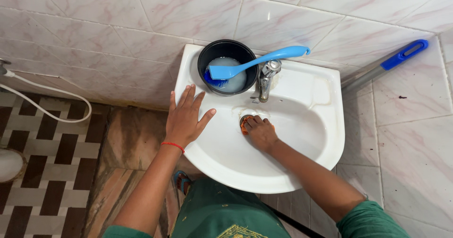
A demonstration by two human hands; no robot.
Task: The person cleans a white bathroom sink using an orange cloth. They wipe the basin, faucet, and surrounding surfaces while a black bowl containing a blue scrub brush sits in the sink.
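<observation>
Down near the middle of the frame my right hand (260, 131) is curled tight around an orange scrubber (244, 125) pressed at the sink (302, 162) drain, while my left hand (185, 117) lies flat, fingers spread, empty, on the rim to steady me.

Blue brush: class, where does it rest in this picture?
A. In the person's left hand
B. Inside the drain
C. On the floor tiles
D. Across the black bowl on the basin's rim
D: the blue brush lies across the black bowl of cloudy liquid on the white basin, beside the tap.
</observation>
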